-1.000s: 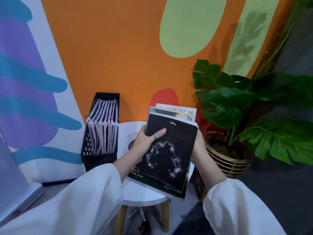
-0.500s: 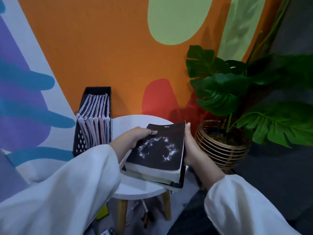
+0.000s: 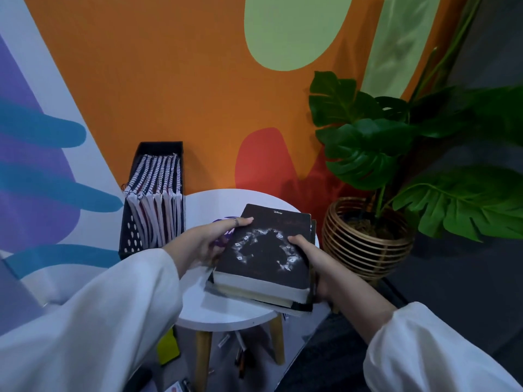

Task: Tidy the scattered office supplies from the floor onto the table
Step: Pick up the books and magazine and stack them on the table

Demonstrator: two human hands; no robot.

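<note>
Both hands grip a stack of books point(image 3: 263, 261) from its two sides — the left hand point(image 3: 206, 241) with fingers curled over the far-left edge of the black top cover, the right hand point(image 3: 308, 258) with its thumb on the cover and the fingers hidden under the right side. Between the hands, the stack lies flat on the right part of the round white table point(image 3: 223, 312), its near corner hanging a little over the table rim. At the left of the table stands a black file box point(image 3: 133, 236) with spiral notebooks point(image 3: 158, 193) — small things lie on the floor under the table, too blurred to name.
</note>
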